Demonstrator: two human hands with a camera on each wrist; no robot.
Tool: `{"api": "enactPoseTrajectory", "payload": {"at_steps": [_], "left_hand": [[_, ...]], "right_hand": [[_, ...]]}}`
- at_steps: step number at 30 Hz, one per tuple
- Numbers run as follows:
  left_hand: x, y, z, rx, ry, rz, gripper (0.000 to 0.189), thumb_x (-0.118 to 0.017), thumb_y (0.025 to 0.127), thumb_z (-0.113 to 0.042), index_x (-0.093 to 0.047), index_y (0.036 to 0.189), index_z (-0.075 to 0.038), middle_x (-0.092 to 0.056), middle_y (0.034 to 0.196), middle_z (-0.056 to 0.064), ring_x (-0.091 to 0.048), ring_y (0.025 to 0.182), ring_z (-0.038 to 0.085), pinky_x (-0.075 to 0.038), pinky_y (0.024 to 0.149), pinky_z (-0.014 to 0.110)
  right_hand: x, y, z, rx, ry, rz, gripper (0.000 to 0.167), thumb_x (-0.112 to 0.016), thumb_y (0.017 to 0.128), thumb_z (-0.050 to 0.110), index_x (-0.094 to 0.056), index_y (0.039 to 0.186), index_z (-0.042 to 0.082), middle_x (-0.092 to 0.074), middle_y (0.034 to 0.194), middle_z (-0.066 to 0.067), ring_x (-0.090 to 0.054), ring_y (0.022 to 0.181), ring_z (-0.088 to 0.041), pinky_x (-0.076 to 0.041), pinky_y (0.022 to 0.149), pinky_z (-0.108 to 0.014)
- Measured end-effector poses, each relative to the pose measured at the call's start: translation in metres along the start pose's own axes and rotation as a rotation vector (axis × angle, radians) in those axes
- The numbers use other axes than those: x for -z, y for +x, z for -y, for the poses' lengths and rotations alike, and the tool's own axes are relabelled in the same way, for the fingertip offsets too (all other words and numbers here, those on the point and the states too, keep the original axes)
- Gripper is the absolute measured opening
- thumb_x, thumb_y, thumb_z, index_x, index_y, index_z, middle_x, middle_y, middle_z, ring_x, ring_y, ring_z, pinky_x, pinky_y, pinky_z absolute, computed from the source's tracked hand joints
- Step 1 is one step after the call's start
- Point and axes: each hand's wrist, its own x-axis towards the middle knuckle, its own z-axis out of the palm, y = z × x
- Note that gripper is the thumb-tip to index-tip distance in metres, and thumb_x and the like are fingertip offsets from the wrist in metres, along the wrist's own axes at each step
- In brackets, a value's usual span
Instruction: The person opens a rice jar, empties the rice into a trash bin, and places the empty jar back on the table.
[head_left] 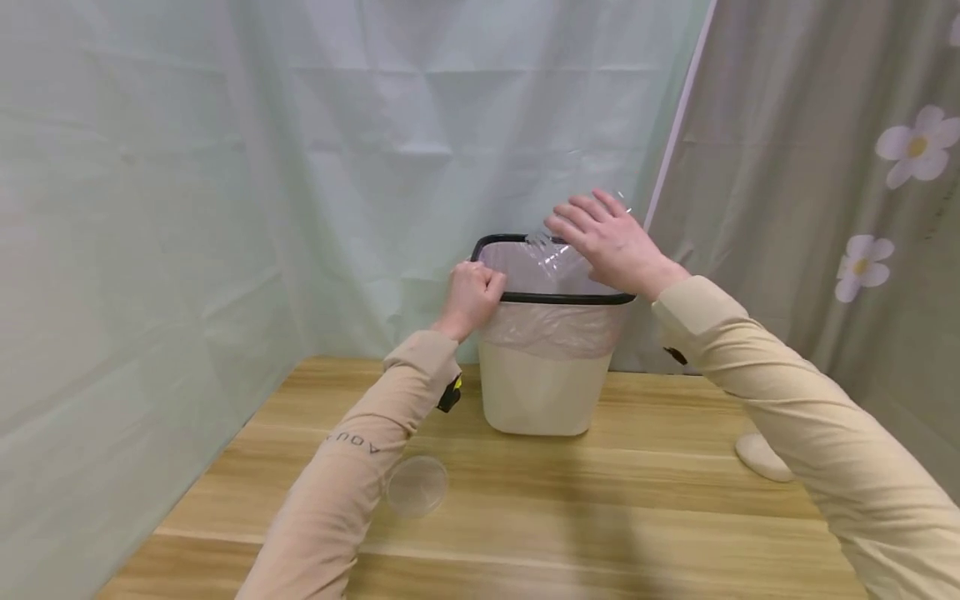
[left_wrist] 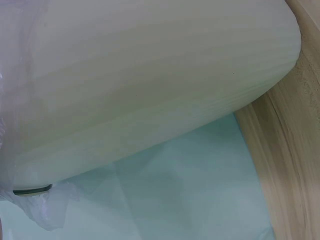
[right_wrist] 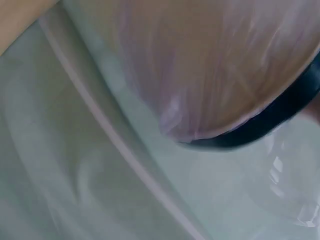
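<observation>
1. Left hand (head_left: pixel 471 300) was clamped on the left rim (head_left: pixel 570 299) of the bin (head_left: pixel 546 396).
2. Right hand (head_left: pixel 609 246) held a clear container (head_left: pixel 555 257) above the bin.
3. A clear disc (head_left: pixel 417 486) lay before the bin.

The head camera looks forward and down from some way back, across the wood-grain table (head_left: pixel 690 500) to the cream, tapered plastic bin (head_left: pixel 547 396) and the pale green hanging curtain (head_left: pixel 360 183) behind it. The left wrist camera looks closely at the bin's outside, its picture turned sideways, table at right. The right wrist camera, also near, shows the bin almost upside down, its black, curved rim (right_wrist: pixel 265 122) below the body. Bin and curtain appear in all three views.
</observation>
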Motion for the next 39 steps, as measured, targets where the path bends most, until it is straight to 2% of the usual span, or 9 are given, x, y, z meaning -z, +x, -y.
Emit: {"api": "enactPoseTrajectory", "payload": {"at_steps": [2,6,9,17,24,29,32,35,39], "left_hand": [[0.000,-0.001,0.000,-0.006,-0.006,0.004,0.042,-0.041,0.077,-0.004,-0.031,0.037,-0.012,-0.021,0.042,-0.007,-0.024,0.042,0.014,-0.033,0.051,0.035],[0.000,-0.002,0.001,-0.025,-0.011,-0.021,0.042,-0.044,0.074,0.001,-0.031,0.037,-0.012,-0.022,0.042,-0.008,-0.026,0.042,0.017,-0.032,0.050,0.036],[0.001,-0.003,0.002,-0.033,-0.010,-0.043,0.041,-0.043,0.074,0.000,-0.031,0.037,-0.012,-0.022,0.043,-0.008,-0.028,0.041,0.019,-0.033,0.050,0.038],[0.003,-0.003,0.003,-0.035,0.004,-0.025,0.040,-0.039,0.077,-0.005,-0.031,0.037,-0.011,-0.022,0.043,-0.007,-0.026,0.042,0.017,-0.033,0.051,0.038],[0.001,-0.004,0.004,-0.029,-0.012,-0.018,0.041,-0.041,0.076,-0.003,-0.030,0.037,-0.012,-0.021,0.042,-0.007,-0.022,0.042,0.014,-0.032,0.050,0.036],[-0.001,-0.005,0.003,-0.014,-0.022,-0.007,0.041,-0.041,0.076,-0.004,-0.031,0.037,-0.012,-0.021,0.042,-0.007,-0.024,0.043,0.015,-0.033,0.051,0.036],[0.000,-0.004,0.003,-0.006,-0.022,-0.010,0.041,-0.041,0.076,-0.005,-0.032,0.037,-0.012,-0.022,0.041,-0.007,-0.025,0.043,0.016,-0.033,0.052,0.037],[0.001,-0.003,0.002,-0.003,-0.016,-0.007,0.041,-0.041,0.076,-0.005,-0.032,0.037,-0.012,-0.022,0.041,-0.006,-0.026,0.043,0.017,-0.034,0.052,0.037],[0.003,-0.003,0.002,-0.005,-0.012,-0.006,0.041,-0.042,0.075,-0.003,-0.032,0.037,-0.012,-0.022,0.041,-0.006,-0.026,0.042,0.017,-0.034,0.053,0.037]], "right_hand": [[-0.002,-0.002,-0.001,0.046,0.008,0.033,0.076,-0.075,0.057,-0.005,-0.044,0.126,0.001,-0.044,0.125,-0.019,-0.033,0.118,-0.037,-0.010,0.102,-0.044],[-0.002,-0.001,-0.002,0.036,0.031,-0.007,0.076,-0.072,0.058,-0.006,-0.043,0.127,0.001,-0.044,0.126,-0.019,-0.034,0.118,-0.037,-0.009,0.102,-0.044],[0.000,0.001,-0.004,0.039,0.010,-0.015,0.080,-0.076,0.057,-0.003,-0.041,0.129,0.002,-0.042,0.127,-0.019,-0.033,0.118,-0.037,-0.008,0.102,-0.044],[-0.001,-0.001,-0.004,0.014,0.018,-0.067,0.081,-0.075,0.055,-0.002,-0.041,0.128,0.000,-0.042,0.126,-0.020,-0.033,0.118,-0.037,-0.009,0.102,-0.045],[-0.004,-0.007,-0.002,0.097,-0.107,0.127,0.069,-0.063,0.067,-0.016,-0.042,0.130,0.005,-0.039,0.130,-0.018,-0.027,0.124,-0.035,-0.002,0.102,-0.043],[-0.006,-0.012,-0.003,0.013,-0.028,0.034,0.072,-0.070,0.062,-0.007,-0.043,0.128,0.003,-0.041,0.127,-0.018,-0.030,0.121,-0.036,-0.006,0.102,-0.045],[-0.006,-0.011,-0.003,-0.080,0.053,-0.031,0.078,-0.073,0.058,-0.001,-0.041,0.128,0.001,-0.042,0.126,-0.019,-0.033,0.119,-0.037,-0.011,0.101,-0.045],[-0.002,-0.009,-0.001,-0.247,0.193,-0.052,0.085,-0.079,0.058,0.009,-0.038,0.131,0.000,-0.042,0.128,-0.019,-0.035,0.118,-0.036,-0.017,0.100,-0.043],[0.005,-0.005,0.002,-0.511,0.413,0.009,0.095,-0.082,0.062,0.026,-0.029,0.138,0.004,-0.037,0.134,-0.015,-0.036,0.119,-0.032,-0.031,0.093,-0.047]]}}
